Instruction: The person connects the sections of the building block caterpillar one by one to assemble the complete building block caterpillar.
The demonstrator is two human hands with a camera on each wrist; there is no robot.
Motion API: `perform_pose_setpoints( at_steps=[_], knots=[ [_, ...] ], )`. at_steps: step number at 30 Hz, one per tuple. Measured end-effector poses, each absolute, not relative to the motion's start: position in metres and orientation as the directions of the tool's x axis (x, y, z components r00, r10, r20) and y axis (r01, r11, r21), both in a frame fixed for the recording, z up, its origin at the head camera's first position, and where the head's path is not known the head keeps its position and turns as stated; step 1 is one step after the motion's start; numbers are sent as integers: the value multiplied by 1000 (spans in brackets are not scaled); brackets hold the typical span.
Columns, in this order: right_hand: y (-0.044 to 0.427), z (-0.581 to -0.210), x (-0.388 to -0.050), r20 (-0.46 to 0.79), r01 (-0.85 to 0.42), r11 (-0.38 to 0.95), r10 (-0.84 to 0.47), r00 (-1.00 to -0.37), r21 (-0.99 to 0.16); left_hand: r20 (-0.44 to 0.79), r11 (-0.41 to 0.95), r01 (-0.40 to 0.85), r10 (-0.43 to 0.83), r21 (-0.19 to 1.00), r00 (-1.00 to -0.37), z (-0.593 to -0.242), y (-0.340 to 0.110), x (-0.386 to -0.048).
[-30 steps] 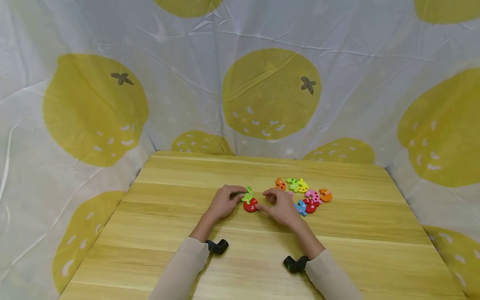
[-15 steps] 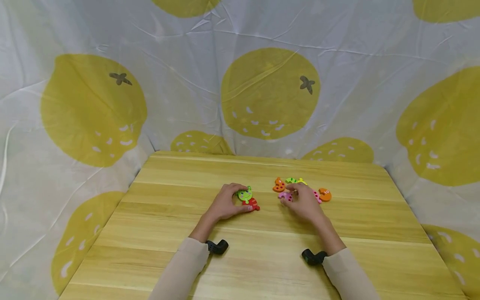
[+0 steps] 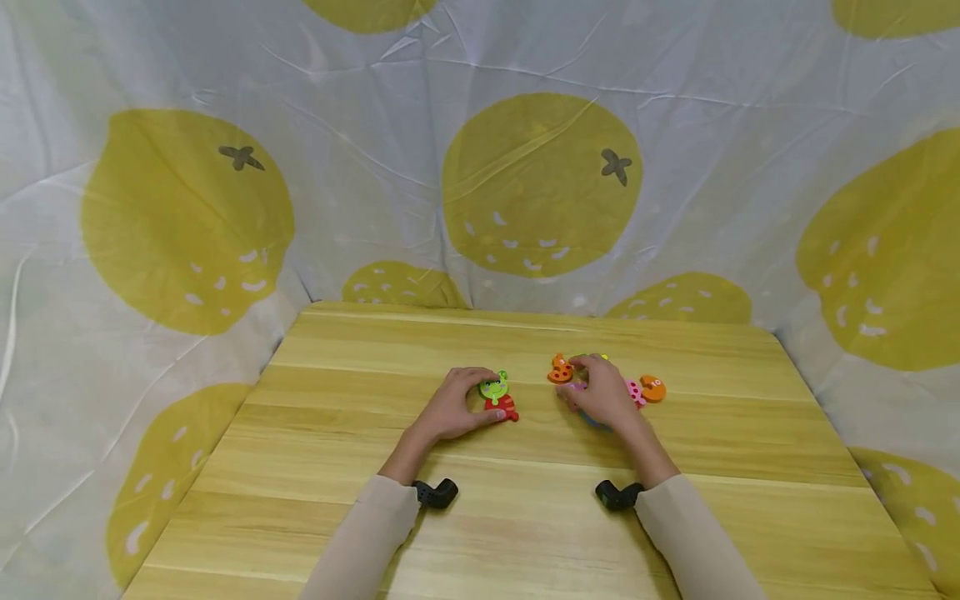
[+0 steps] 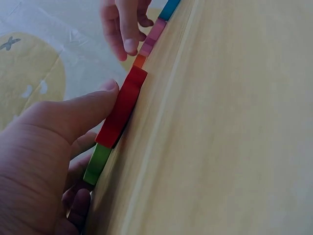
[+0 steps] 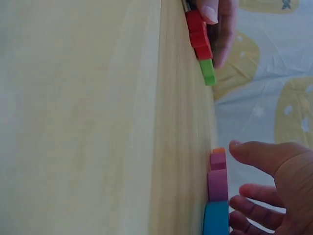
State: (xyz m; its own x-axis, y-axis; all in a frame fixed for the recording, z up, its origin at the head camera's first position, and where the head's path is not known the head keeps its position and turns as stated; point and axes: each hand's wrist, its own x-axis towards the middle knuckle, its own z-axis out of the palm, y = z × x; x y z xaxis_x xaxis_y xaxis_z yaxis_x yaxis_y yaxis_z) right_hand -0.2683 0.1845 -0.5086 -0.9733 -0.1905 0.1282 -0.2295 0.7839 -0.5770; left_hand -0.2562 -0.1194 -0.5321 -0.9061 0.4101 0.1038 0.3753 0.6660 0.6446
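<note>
My left hand (image 3: 453, 404) holds two joined wooden puzzle pieces flat on the table: a green smiling head piece (image 3: 492, 388) and a striped red piece (image 3: 501, 405). In the left wrist view its thumb lies against the red piece (image 4: 122, 110), with the fingers behind the green piece (image 4: 97, 164). My right hand (image 3: 606, 396) hovers over the loose pieces, fingers loosely bent and apart, holding nothing visible. Close to its fingertips is a dotted orange piece (image 3: 559, 370). Under it are a purple piece (image 5: 218, 185) and a blue piece (image 5: 216, 218), largely covered in the head view.
Right of the right hand lie a dotted pink piece (image 3: 635, 392) and an orange piece marked 10 (image 3: 653, 388). A bit of a yellow piece (image 3: 604, 357) shows behind the fingers. Lemon-print cloth (image 3: 375, 167) hangs behind the wooden table (image 3: 495, 525).
My right hand has left the red piece and moved right, over the loose pieces, then slightly away from me. My left thumb has come onto the red piece, which has turned.
</note>
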Motion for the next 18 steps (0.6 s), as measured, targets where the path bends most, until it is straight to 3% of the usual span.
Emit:
perform_pose_setpoints(
  at_steps=[7,18],
  knots=[
    [172,-505,-281,63,-218,804,-221,-973,-554,115,663,391,420,639,-900,-534,-121,-256],
    [168,-503,-285,74,-242,805,-242,-968,-541,120,654,419,451,630,-884,-536,-124,-256]
  ],
)
